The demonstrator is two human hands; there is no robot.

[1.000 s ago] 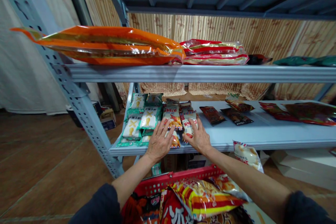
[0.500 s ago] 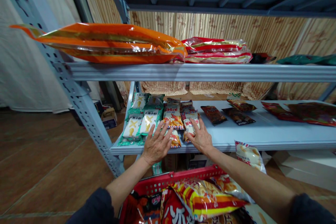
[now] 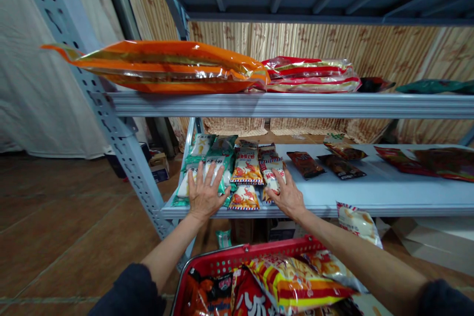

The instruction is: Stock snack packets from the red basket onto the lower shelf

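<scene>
Fingers spread, my left hand [image 3: 205,195] lies over the green-and-white snack bags [image 3: 183,186] at the left end of the lower shelf [image 3: 333,195]. My right hand [image 3: 289,196], fingers apart, rests on a white-and-red snack bag [image 3: 272,177]. Between my hands are orange-and-white snack bags [image 3: 246,167], one behind another. Below my hands stands a red basket [image 3: 218,259] holding several bags, among them a yellow-and-red striped one [image 3: 296,281].
Overhead, the upper shelf [image 3: 281,106] carries a long orange bag [image 3: 166,69] and red bags [image 3: 314,75]. A perforated post [image 3: 122,148] stands at the left. Dark snack bags [image 3: 305,164] lie to the right on the lower shelf. White boxes [image 3: 433,237] sit beneath.
My left hand has moved left from the orange-and-white bags onto the green-and-white ones. My right hand stays on the white-and-red bag. The view has shifted slightly.
</scene>
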